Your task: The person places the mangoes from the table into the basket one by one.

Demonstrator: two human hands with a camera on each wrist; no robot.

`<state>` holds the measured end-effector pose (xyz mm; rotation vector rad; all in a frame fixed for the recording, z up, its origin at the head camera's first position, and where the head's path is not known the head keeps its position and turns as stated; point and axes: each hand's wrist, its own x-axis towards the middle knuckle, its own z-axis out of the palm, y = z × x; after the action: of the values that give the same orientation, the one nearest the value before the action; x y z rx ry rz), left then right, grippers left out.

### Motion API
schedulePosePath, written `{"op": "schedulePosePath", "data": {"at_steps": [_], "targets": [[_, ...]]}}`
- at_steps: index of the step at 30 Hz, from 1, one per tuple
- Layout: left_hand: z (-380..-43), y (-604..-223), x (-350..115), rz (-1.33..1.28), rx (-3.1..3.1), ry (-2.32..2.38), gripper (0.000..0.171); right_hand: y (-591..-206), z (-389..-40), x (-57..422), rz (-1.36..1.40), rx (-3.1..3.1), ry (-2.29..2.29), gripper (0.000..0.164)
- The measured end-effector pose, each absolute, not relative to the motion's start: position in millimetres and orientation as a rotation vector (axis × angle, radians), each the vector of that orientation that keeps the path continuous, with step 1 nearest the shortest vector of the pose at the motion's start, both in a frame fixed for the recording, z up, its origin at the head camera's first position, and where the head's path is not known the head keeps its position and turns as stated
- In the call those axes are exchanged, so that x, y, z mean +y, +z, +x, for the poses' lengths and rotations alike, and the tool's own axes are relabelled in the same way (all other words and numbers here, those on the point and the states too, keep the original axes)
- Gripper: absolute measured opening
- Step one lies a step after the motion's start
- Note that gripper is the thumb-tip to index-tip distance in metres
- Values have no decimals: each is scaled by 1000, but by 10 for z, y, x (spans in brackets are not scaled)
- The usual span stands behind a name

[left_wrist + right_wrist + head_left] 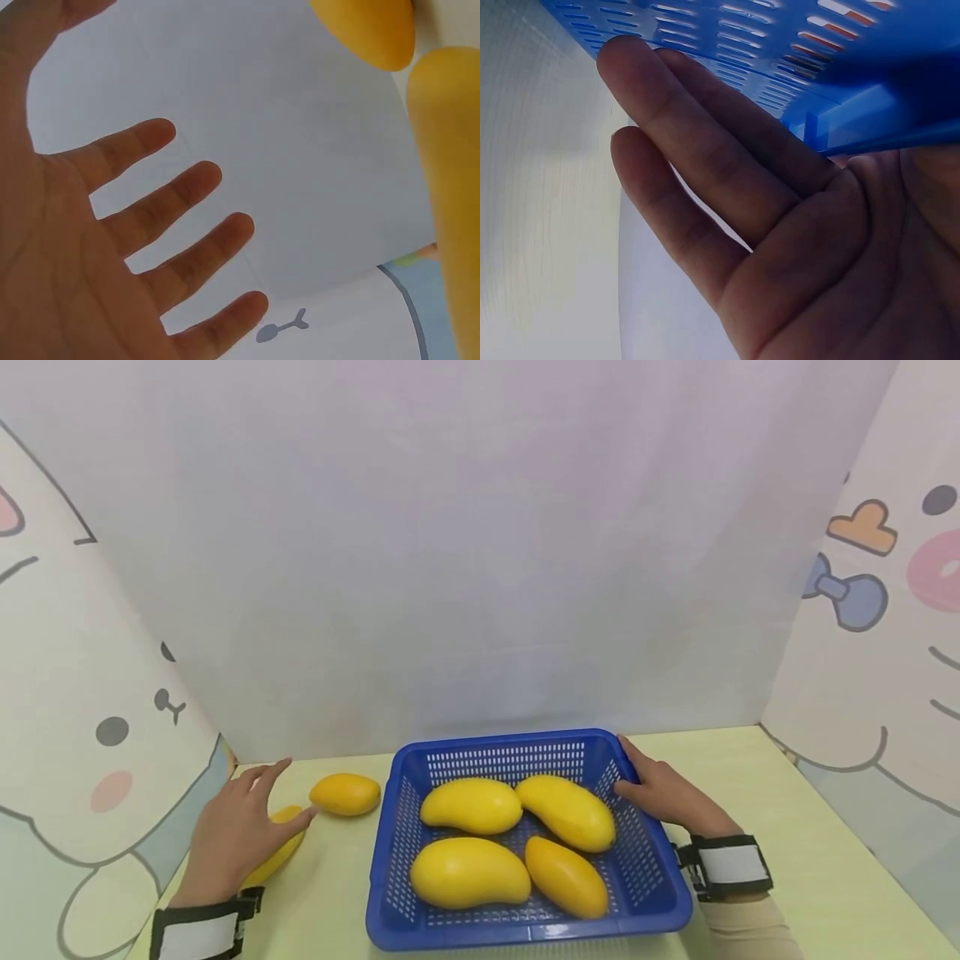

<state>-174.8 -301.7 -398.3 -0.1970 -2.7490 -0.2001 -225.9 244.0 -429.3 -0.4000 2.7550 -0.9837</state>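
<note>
A blue plastic basket [528, 935] stands on the table with several yellow mangoes in it, one of them a deeper orange-yellow mango [567, 878]. My right hand [663, 789] holds the basket's right rim, thumb over the inside and fingers along the outer wall; the right wrist view shows those fingers [697, 142] under the rim. At the left, my left hand [236, 831] is spread, fingers apart, with nothing in its palm. Beside and partly behind it lies a long yellow mango [277, 856], partly hidden by the hand. A smaller orange-yellow mango [345, 794] lies between that hand and the basket.
The pale wood-grain table [810, 860] meets a plain whitish back curtain [510, 568]. Side panels printed with cartoon animals [67, 760] close in the left and right. Dark straps with white patches [731, 866] are on both wrists.
</note>
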Motion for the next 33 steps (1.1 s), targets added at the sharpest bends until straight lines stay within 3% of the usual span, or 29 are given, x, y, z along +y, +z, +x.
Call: {"op": "schedulePosePath", "data": {"at_steps": [4, 18, 33], "targets": [[-1762, -4051, -3116, -62, -2880, -208, 96, -4292, -2255, 2436, -409, 2751, -990, 77], [-1812, -4269, -3282, 90, -3163, -271, 113, -4298, -2245, 2444, -399, 2754, -986, 78], [-1876, -4491, -3394, 43, -3257, -342, 108, -4287, -2245, 2437, -419, 2738, -1018, 77]]}}
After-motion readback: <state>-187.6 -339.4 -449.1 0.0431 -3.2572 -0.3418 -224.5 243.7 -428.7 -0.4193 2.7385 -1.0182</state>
